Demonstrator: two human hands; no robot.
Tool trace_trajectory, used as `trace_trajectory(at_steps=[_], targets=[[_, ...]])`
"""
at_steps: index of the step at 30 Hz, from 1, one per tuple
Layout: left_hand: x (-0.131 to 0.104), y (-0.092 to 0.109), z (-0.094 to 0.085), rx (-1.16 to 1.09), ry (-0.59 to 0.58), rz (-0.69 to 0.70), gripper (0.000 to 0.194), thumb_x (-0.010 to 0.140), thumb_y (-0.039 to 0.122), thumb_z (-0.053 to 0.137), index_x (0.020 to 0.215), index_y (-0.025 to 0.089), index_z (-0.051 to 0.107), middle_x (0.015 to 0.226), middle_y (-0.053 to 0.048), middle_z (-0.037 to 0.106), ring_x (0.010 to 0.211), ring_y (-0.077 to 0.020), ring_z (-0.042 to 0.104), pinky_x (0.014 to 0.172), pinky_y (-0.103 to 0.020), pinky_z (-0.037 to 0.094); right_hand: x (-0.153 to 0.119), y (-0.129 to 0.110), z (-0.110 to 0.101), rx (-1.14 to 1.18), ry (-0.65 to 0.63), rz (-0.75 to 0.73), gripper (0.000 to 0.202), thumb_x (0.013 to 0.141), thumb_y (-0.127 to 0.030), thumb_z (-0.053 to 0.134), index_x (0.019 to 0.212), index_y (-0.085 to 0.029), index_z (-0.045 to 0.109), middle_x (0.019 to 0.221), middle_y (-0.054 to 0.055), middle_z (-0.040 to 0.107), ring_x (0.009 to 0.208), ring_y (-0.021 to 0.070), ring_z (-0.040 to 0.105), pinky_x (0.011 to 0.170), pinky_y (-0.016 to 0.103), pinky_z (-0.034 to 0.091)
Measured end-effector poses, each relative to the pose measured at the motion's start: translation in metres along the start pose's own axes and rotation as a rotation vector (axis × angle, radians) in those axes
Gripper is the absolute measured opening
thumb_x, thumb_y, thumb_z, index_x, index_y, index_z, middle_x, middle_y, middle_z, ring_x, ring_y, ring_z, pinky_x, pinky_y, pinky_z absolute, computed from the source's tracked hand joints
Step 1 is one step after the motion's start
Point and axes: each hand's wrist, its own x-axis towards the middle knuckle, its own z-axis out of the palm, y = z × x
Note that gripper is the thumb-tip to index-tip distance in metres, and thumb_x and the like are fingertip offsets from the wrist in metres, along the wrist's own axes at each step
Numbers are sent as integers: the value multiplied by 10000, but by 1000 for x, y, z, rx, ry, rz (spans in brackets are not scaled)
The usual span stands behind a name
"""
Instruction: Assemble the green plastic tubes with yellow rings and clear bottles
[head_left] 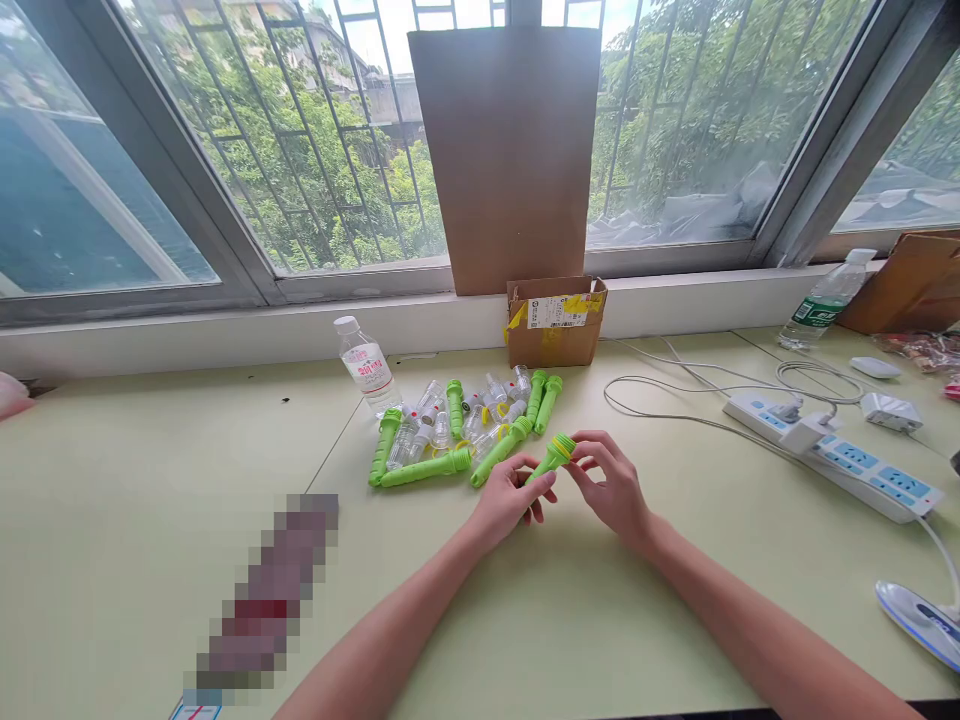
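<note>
My left hand is closed around a green plastic handle, holding it tilted with its wide threaded end up and to the right. A yellow ring sits around that end. The thumb and fingers of my right hand pinch at the ring's right side. Just beyond my hands lies a loose group of parts: several more green handles, clear plastic bottle-shaped pieces, and yellow rings among them. Small white pieces with red dots are mixed in, partly hidden.
A water bottle and a small open cardboard box stand behind the parts. To the right are a power strip with cables, a second bottle and a white device. A pixelated patch covers something at the left.
</note>
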Motion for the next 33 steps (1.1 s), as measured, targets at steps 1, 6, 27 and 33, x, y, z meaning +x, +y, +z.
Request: trace_trajectory(at_steps=[1,6,27,33], targets=[[0,0,0,1,1,0,367,756,502,629,889,171,544,712,-37,683,432,-99,558,375,-180,361,0,0,0,0,-3,5,67,861,-159,560,875,-224,554,1004,47,573,767,135,631,557,271,592],[0,0,-1,2,-7,-6,387,768,531,598,893,167,568,758,-50,687,464,-101,575,386,-182,376,0,1,1,-7,-15,22,53,865,-176,555,878,-226,545,1014,49,568,718,121,623,552,276,592],[1,3,-4,10,-94,-9,488,834,603,434,891,141,578,582,4,585,324,-53,384,332,-191,246,-1,5,3,28,-99,79,131,839,-238,608,915,-227,502,1040,51,557,718,127,619,542,288,583],[-1,5,-3,9,-73,-35,427,811,593,495,907,176,496,551,36,587,290,-43,337,322,-180,224,0,4,2,26,-95,57,132,845,-263,604,926,-229,505,1053,55,554,699,121,619,530,283,587]])
